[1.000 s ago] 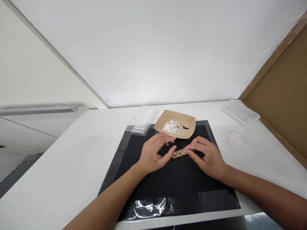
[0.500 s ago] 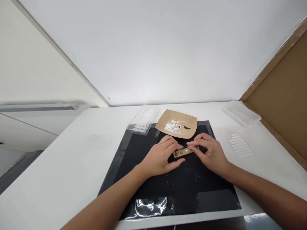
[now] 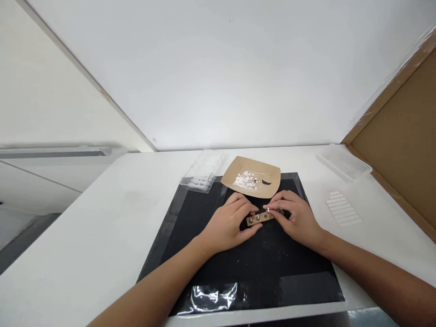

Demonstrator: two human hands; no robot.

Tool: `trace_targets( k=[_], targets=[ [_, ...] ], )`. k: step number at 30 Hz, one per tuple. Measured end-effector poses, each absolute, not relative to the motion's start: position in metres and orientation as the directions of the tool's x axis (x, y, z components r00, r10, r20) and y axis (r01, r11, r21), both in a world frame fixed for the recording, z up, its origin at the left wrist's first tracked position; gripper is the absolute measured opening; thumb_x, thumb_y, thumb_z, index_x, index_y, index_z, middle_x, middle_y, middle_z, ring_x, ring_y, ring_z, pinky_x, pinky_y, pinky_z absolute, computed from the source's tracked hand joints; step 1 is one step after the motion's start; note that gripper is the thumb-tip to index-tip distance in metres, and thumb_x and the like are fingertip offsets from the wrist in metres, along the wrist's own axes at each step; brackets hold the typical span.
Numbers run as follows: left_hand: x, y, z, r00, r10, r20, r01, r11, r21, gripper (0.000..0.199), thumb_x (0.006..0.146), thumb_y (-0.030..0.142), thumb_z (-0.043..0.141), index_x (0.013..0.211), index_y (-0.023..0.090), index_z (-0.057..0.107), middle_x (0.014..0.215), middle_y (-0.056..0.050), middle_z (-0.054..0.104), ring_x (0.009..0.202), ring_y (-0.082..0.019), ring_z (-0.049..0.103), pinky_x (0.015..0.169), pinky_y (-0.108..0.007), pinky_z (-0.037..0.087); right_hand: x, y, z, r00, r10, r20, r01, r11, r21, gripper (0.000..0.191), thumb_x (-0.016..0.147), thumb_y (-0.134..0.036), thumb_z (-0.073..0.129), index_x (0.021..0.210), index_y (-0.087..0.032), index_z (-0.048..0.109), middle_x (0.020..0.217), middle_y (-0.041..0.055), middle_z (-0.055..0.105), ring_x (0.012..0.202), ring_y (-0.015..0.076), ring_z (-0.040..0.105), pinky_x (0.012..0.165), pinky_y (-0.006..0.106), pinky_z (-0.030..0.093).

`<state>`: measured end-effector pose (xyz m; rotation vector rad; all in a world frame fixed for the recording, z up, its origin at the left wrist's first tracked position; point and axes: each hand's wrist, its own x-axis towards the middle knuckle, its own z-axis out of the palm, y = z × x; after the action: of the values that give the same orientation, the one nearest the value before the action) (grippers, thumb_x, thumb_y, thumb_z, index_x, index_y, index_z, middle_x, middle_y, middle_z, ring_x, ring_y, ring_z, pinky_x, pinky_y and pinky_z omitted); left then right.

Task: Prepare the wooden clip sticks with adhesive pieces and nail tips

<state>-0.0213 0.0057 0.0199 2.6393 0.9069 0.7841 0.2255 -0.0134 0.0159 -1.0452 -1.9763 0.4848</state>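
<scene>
In the head view, the right hand (image 3: 295, 213) pinches a small silvery metal pin (image 3: 268, 210) between thumb and forefinger, over a narrow light-brown strip (image 3: 262, 218). The left hand (image 3: 225, 225) has thumb and fingers astride the strip; whether they grip it, I cannot tell. Two short grey metal studs (image 3: 258, 217) stand between the left fingertips, seemingly done; the bare dark round spot (image 3: 266, 216) just below the right fingertips looks unfinished.

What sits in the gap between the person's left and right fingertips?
A stretch of the brown strip, marked by a dark round spot, bridges the gap between the left hand and right hand, as the head view shows.
</scene>
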Motion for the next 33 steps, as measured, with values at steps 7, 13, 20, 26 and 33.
trace_targets(
  k=[7,13,20,26,33],
  targets=[
    [-0.021,0.005,0.018,0.649,0.669,0.362,0.540,-0.740,0.400,0.022,0.093,0.034,0.075,0.107,0.021,0.066,0.099,-0.007,0.072,0.103,-0.027,0.060,0.087,-0.039,0.056,0.225,-0.011,0.011,-0.354,0.809,0.469,0.479,0.588,-0.652,0.013,0.095,-0.013,0.075,0.098,-0.025,0.079,0.097,0.0020,0.080,0.094,0.0214,0.069,0.087,0.040,0.057],
    [-0.021,0.005,0.015,0.635,0.692,0.344,0.561,-0.719,0.410,0.021,0.093,0.035,0.075,0.105,0.020,0.066,0.099,-0.007,0.072,0.104,-0.027,0.059,0.084,-0.037,0.057,0.225,-0.011,0.008,-0.377,0.826,0.419,0.515,0.563,-0.647,0.012,0.093,-0.013,0.077,0.095,-0.025,0.077,0.100,0.0004,0.081,0.097,0.0217,0.066,0.087,0.040,0.057],
    [-0.021,0.004,0.015,0.628,0.696,0.347,0.564,-0.715,0.414,0.019,0.095,0.035,0.074,0.103,0.020,0.066,0.099,-0.007,0.073,0.102,-0.027,0.058,0.083,-0.038,0.056,0.225,-0.011,0.004,-0.378,0.836,0.398,0.558,0.548,-0.623,0.010,0.093,-0.014,0.078,0.094,-0.024,0.077,0.107,0.0038,0.077,0.102,0.0239,0.065,0.092,0.043,0.055],
    [-0.021,0.004,0.014,0.632,0.694,0.344,0.557,-0.716,0.420,0.019,0.095,0.035,0.073,0.105,0.021,0.066,0.099,-0.007,0.072,0.102,-0.027,0.058,0.083,-0.038,0.056,0.225,-0.010,0.004,-0.402,0.847,0.347,0.578,0.529,-0.622,0.009,0.094,-0.016,0.078,0.097,-0.024,0.077,0.107,0.0032,0.075,0.099,0.0220,0.068,0.090,0.041,0.053],
    [-0.020,0.003,0.016,0.633,0.704,0.324,0.560,-0.704,0.437,0.019,0.095,0.035,0.073,0.104,0.020,0.066,0.099,-0.007,0.072,0.102,-0.026,0.058,0.085,-0.039,0.056,0.230,-0.010,0.008,-0.454,0.842,0.291,0.584,0.528,-0.616,0.009,0.096,-0.021,0.077,0.104,-0.023,0.075,0.107,0.0047,0.073,0.100,0.0225,0.066,0.091,0.041,0.054]
  ],
)
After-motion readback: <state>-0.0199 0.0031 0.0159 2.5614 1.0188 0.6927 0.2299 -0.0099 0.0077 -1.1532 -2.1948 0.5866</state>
